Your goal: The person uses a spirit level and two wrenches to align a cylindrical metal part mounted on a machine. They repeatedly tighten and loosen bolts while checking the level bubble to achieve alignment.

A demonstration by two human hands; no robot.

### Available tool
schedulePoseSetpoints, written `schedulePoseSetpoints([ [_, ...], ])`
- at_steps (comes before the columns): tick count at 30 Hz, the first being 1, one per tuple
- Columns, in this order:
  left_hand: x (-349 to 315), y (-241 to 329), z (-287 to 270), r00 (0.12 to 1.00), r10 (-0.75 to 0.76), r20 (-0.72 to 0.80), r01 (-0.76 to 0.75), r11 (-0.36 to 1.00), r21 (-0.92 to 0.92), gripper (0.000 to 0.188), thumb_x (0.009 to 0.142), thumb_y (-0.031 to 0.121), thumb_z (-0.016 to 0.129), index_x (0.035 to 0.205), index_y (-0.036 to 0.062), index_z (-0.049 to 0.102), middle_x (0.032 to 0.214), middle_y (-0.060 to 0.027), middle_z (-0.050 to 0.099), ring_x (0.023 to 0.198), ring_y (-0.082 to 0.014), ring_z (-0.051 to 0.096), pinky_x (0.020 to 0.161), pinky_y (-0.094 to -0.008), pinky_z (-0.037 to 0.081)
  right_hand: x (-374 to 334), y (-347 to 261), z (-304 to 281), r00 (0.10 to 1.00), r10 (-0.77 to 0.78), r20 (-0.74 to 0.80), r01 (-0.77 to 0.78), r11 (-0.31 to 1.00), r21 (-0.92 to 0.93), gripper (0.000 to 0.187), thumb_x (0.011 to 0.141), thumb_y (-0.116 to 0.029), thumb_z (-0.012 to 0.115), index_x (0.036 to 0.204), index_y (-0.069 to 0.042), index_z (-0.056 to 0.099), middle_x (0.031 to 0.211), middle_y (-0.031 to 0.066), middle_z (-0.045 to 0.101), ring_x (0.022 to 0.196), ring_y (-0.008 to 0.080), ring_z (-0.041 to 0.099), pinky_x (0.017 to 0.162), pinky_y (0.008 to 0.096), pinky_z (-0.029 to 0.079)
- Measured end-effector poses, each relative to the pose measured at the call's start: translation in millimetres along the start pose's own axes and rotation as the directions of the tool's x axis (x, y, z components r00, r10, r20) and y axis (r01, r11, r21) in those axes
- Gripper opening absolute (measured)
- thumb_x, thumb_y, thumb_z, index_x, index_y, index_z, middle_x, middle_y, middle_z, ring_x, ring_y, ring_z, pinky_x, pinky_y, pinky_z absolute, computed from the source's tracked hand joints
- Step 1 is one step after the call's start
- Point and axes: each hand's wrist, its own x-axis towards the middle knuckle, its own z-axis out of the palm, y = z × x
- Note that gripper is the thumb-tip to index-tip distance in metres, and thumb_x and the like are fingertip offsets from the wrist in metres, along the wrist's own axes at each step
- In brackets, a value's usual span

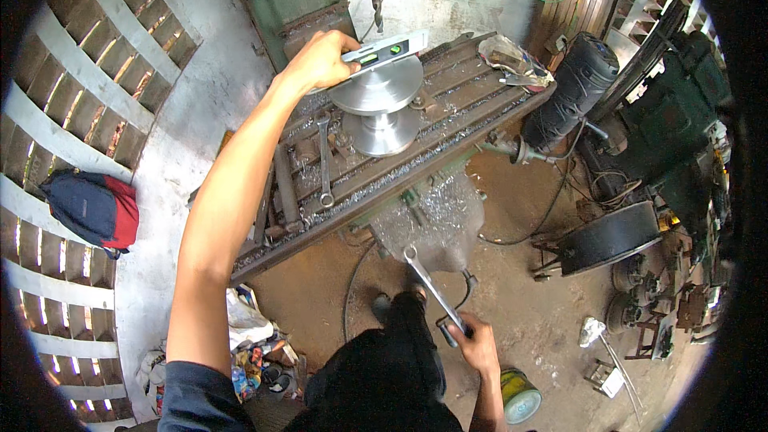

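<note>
My left hand (324, 60) is closed on the end of a small spirit level (390, 50) with green vials, which rests across the top of a shiny flanged metal spool (376, 90). The spool stands upright on the slotted machine table (464, 104), below a drill bit (378, 12) in its chuck. Low in front of me, my right hand (478, 344) grips a long wrench (434, 292) with its ring end pointing away. A dark bent piece shows beside that grip; I cannot make out what it is. Another wrench (325, 162) lies on the table left of the spool.
Metal shavings cover much of the table. A bag of odds and ends (516, 64) sits at its far right corner. Beyond are a black motor (572, 88) and green machinery (672, 112). A yellow-green tin (520, 396) stands on the floor; a backpack (92, 208) hangs at left.
</note>
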Motion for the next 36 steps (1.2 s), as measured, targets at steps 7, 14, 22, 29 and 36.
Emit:
schedulePoseSetpoints([
  [7,-6.9,0.3,-1.9,0.999,0.042,0.004,-0.042,0.999,-0.024,0.040,0.081,0.016,0.075,0.118,0.0001,0.072,0.110,-0.0238,0.073,0.103,-0.0344,0.073,0.092,-0.0412,0.054,0.9,22.7,-5.4,0.990,0.065,0.124,-0.054,0.995,-0.089,0.034,0.091,-0.029,0.074,0.112,-0.003,0.069,0.096,0.0260,0.070,0.093,0.0449,0.069,0.079,0.0463,0.054],
  [14,-6.4,14.3,2.2,1.000,-0.004,-0.031,0.007,0.994,0.107,0.035,0.084,0.015,0.074,0.116,-0.0009,0.072,0.109,-0.0252,0.072,0.107,-0.0389,0.068,0.096,-0.0449,0.052,38.7,30.4,-52.8,0.973,0.018,0.230,0.023,0.984,-0.174,0.036,0.092,-0.029,0.073,0.113,-0.001,0.068,0.098,0.0262,0.069,0.092,0.0461,0.068,0.078,0.0469,0.054],
  [22,-4.1,21.6,13.7,0.996,-0.047,-0.076,0.058,0.987,0.148,0.034,0.080,0.007,0.075,0.113,-0.0019,0.072,0.107,-0.0253,0.072,0.101,-0.0389,0.070,0.091,-0.0437,0.054,76.6,67.8,-115.2,0.962,-0.053,0.268,0.117,0.967,-0.228,0.035,0.088,-0.025,0.077,0.109,0.001,0.067,0.086,0.0207,0.068,0.075,0.0368,0.066,0.070,0.0419,0.052],
  [29,-8.1,15.0,24.2,0.987,-0.051,-0.152,0.081,0.976,0.203,0.043,0.078,0.006,0.078,0.119,-0.0003,0.068,0.106,-0.0228,0.073,0.103,-0.0371,0.070,0.092,-0.0428,0.054,95.3,72.5,-146.9,0.953,-0.025,0.301,0.120,0.945,-0.303,0.033,0.087,-0.021,0.078,0.105,0.004,0.067,0.081,0.0213,0.067,0.070,0.0360,0.065,0.067,0.0418,0.051],
  [36,-27.2,19.3,10.8,0.971,-0.058,-0.231,0.111,0.969,0.220,0.059,0.081,0.012,0.079,0.137,0.0090,0.061,0.122,-0.0169,0.070,0.111,-0.0320,0.067,0.096,-0.0442,0.053,109.9,76.8,-161.2,0.928,-0.089,0.361,0.208,0.929,-0.307,0.032,0.087,-0.020,0.079,0.105,0.004,0.067,0.078,0.0204,0.066,0.064,0.0316,0.061,0.063,0.0400,0.049],
])
